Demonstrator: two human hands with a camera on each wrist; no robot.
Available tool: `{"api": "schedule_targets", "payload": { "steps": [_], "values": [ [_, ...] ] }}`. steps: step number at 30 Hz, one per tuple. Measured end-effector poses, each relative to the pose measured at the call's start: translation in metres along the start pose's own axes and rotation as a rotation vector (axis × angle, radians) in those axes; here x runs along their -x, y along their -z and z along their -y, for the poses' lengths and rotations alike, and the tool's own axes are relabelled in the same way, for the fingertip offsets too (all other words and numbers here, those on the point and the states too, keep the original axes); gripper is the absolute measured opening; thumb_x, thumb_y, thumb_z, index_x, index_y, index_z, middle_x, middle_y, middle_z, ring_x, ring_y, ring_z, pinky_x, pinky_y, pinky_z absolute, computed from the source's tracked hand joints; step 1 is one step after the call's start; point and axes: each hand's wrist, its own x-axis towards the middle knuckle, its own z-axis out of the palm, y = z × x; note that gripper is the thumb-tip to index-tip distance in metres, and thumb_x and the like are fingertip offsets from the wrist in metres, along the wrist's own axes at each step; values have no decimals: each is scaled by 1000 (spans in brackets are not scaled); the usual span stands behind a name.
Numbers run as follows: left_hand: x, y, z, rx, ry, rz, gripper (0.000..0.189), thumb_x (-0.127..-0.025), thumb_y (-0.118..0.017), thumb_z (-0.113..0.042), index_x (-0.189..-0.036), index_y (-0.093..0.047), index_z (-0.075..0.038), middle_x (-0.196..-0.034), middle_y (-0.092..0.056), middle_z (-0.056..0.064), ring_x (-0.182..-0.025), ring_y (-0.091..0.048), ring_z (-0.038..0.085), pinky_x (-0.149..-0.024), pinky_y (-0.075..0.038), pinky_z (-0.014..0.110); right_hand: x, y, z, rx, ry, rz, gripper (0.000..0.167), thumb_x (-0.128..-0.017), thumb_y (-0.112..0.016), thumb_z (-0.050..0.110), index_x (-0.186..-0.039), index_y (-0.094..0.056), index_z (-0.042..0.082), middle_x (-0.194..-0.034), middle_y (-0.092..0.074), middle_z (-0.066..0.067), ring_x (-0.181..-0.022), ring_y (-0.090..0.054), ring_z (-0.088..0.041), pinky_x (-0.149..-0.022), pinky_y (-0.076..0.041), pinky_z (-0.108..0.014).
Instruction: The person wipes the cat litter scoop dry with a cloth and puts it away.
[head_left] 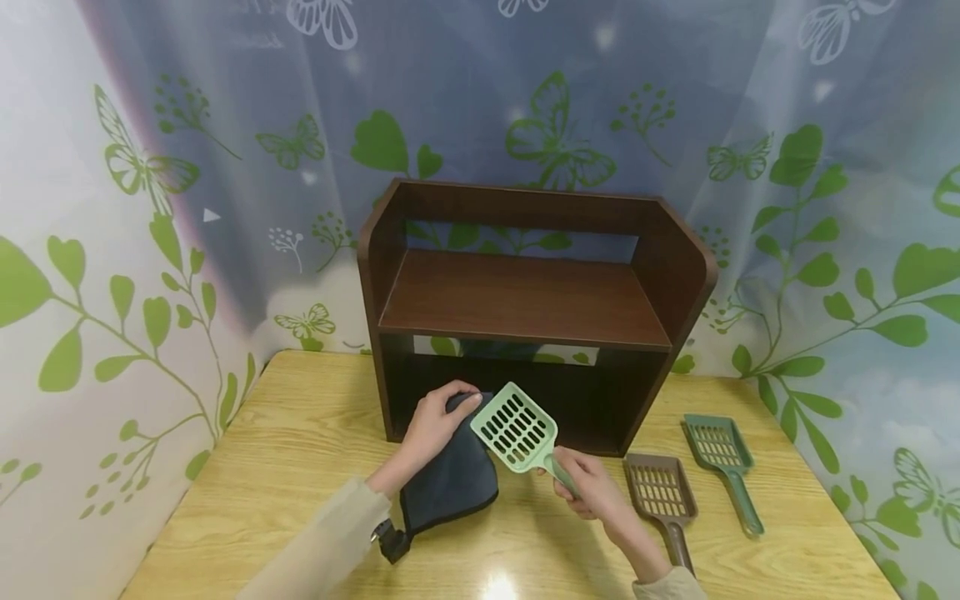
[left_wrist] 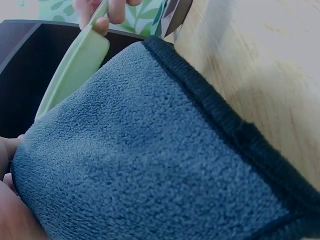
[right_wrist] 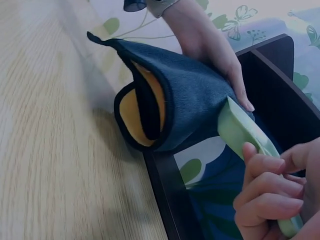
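My left hand (head_left: 437,423) grips a folded dark blue cloth (head_left: 456,477) by its upper end, thumb on top. Plush pile and a black bound edge show on the cloth (left_wrist: 125,135) in the left wrist view; the right wrist view also shows its yellow underside. My right hand (head_left: 587,483) holds a light green slotted litter scoop (head_left: 517,427) by the handle, the scoop's slotted face toward the head camera. The scoop's edge (right_wrist: 240,125) is right at the cloth, near the left thumb. Both are held in front of the shelf's lower opening.
A dark brown two-tier shelf (head_left: 525,296) stands at the back of the wooden table (head_left: 247,467). To the right lie a brown slotted scoop (head_left: 662,492) and a dark green slotted scoop (head_left: 716,446). A leaf-and-butterfly curtain (head_left: 465,92) hangs behind.
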Motion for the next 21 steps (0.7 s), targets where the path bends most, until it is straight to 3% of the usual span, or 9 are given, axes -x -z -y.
{"api": "schedule_targets", "payload": {
  "steps": [7,12,17,21],
  "values": [
    [-8,1,0,0,-18,-24,24,-99,-67,-32,-115,-73,-15,-111,-73,4,-90,-69,18,-83,-52,39,1,1,-1,115,5,31,47,-111,-41,33,-114,-65,-8,-60,-48,0,-41,-27,-4,-40,-22,-18],
    [-13,3,-4,-13,-63,1,24,-99,-67,-32,-115,-73,-16,-110,-74,1,-88,-68,15,-81,-53,36,1,4,0,168,21,70,47,-110,-43,34,-115,-69,-5,-59,-47,1,-43,-26,-5,-41,-23,-18],
    [-17,5,-10,-70,-128,84,20,-98,-68,-33,-112,-74,-20,-110,-73,-3,-93,-67,13,-86,-53,38,0,8,0,215,22,117,52,-109,-44,39,-115,-70,-6,-58,-45,3,-44,-25,-4,-42,-24,-18],
    [-20,7,-12,-141,-202,204,15,-98,-69,-32,-109,-74,-23,-109,-72,-8,-97,-66,10,-89,-53,36,-1,11,-1,254,37,164,50,-110,-43,39,-110,-72,-2,-59,-45,3,-44,-25,-5,-42,-24,-18]
  ]
}}
